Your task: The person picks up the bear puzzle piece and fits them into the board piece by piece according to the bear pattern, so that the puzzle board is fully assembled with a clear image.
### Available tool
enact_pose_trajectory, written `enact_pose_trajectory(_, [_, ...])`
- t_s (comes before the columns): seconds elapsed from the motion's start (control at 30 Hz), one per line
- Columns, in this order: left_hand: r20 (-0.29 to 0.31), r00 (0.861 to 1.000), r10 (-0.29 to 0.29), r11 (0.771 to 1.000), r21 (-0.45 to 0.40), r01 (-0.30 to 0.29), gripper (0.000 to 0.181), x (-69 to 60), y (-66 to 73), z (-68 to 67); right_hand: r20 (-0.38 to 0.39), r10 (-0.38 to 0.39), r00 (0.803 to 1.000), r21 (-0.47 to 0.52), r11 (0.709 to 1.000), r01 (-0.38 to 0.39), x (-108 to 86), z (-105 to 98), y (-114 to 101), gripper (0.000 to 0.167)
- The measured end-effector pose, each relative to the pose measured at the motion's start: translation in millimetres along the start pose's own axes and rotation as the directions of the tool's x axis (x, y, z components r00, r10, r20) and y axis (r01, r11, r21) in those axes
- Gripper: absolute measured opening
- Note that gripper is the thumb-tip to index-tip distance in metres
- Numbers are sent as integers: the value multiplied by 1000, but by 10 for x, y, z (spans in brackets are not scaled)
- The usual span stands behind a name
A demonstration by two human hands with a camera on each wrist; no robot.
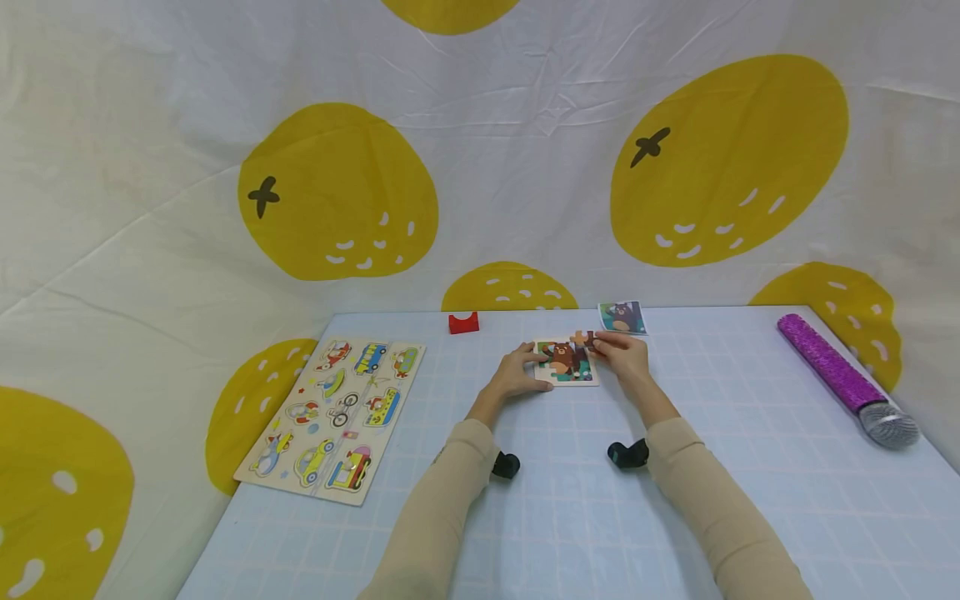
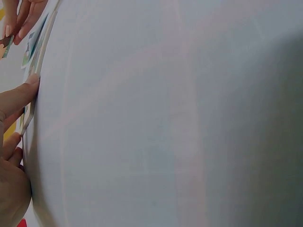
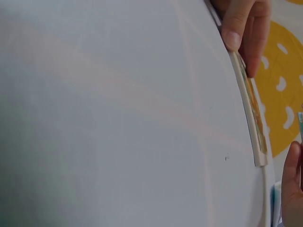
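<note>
A small square jigsaw puzzle (image 1: 564,363) with a brown bear picture lies on the table in the head view. My left hand (image 1: 516,373) grips it at the left side, thumb on the near edge and fingers over the picture. Just above its far right corner, my right hand (image 1: 626,357) pinches a loose puzzle piece (image 1: 584,338), brown and orange. In the right wrist view, the puzzle's pale edge (image 3: 250,118) is seen side-on, with the left thumb against it. Behind the right hand lies a picture card (image 1: 622,317) with the same bear.
On the left lies a wooden peg board (image 1: 330,421) with vehicle pictures. A red block (image 1: 463,322) sits near the far edge. At the right rests a purple glittery microphone (image 1: 840,375) with a silver head. A patterned cloth (image 1: 540,183) hangs behind the table.
</note>
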State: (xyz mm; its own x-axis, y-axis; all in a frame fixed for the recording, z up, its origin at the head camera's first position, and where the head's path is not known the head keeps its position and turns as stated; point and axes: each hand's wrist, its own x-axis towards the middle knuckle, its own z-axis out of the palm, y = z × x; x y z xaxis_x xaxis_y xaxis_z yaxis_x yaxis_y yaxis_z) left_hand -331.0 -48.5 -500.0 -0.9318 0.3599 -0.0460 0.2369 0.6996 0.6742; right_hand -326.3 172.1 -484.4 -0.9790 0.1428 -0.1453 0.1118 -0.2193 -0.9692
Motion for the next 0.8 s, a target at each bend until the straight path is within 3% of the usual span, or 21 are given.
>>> enact_pose_trajectory(0.4, [-9,1000,14,1000,-13,-14,56,-7,-6,1,-25,4,1000,-4,1000,-4,-15,23,38,29])
enact_pose_trajectory(0.63, [-15,1000,8,1000,-28,-8,56,-11,-2,-3,-23,23,999,-83,996,-25,-31,45,50,35])
enact_pose_trajectory(0.8, [-19,1000,3,1000,-20,-4,56,-7,4,-1,14,11,1000,-73,997,-10,-22,51,75,38])
